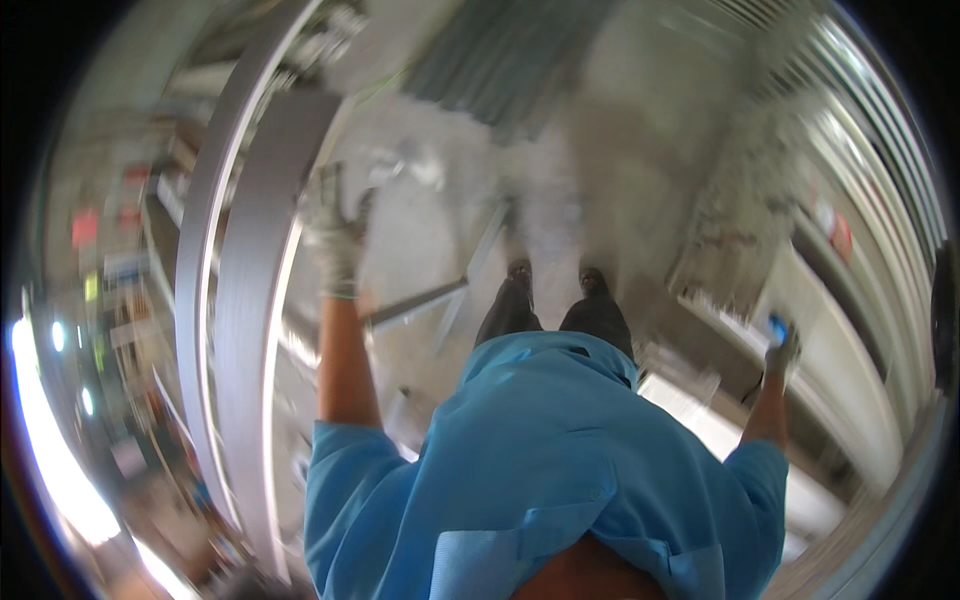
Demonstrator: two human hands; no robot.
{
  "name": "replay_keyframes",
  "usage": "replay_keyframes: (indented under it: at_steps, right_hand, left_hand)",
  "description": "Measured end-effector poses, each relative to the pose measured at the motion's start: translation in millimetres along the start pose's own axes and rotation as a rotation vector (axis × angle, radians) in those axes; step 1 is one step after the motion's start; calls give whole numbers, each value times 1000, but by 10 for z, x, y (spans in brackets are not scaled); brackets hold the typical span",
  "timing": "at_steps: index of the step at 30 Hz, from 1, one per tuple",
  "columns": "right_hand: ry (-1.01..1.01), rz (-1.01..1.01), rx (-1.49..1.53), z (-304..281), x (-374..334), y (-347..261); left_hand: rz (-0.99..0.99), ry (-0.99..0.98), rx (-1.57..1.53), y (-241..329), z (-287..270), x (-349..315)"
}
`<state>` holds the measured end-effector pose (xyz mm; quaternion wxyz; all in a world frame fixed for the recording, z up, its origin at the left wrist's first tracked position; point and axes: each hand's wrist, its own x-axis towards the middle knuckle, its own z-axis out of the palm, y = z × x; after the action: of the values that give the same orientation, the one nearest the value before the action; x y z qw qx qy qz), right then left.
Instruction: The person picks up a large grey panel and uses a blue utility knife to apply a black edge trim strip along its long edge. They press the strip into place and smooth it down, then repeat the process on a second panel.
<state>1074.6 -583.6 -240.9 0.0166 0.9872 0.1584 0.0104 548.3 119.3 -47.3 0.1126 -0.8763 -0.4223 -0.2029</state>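
Observation:
My left hand [338, 240], in a pale work glove, is stretched out beside a long grey metal beam [258, 230]. Its fingers and thumb are apart, with nothing seen between them; blur hides whether they touch the beam. My right hand [785, 355], also gloved, is out to the right by a pale curved panel [835, 365]. A small blue object [777, 325] shows at its fingers, which look closed around it; its kind is too blurred to tell.
Another long metal bar [205, 220] runs outside the beam. A thin metal frame [420, 303] is near my feet on the grey floor [425, 230]. Dark ribbed sheets [510, 60] lie ahead. Cluttered shelving [130, 330] is at the left, a red-and-white item [835, 228] at the right.

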Motion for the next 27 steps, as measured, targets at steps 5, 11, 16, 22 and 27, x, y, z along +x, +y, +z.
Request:
replay_keyframes:
  at_steps: [5, 11, 16, 22, 27]
  right_hand:
    - [-154, -301, 418, 603, 581, 495]
    - [-127, -345, -80, 399, 1554, 375]
    - [-625, 185, 856, -203, 1810, -1979]
    - [-947, -744, 951, -1577, -458, -5007]
    - [-1135, -1456, 864, -2517, -2805, -6262]
  left_hand:
    - [-555, -473, -513, 826, -62, -1618]
    - [-1335, -925, -465, 1483, -628, -3573]
    - [-1795, -626, -680, 1660, -949, -4787]
    - [-1715, -339, -855, 1452, -1313, -5672]
    - [-1896, -210, -773, 1111, -1831, -6352]
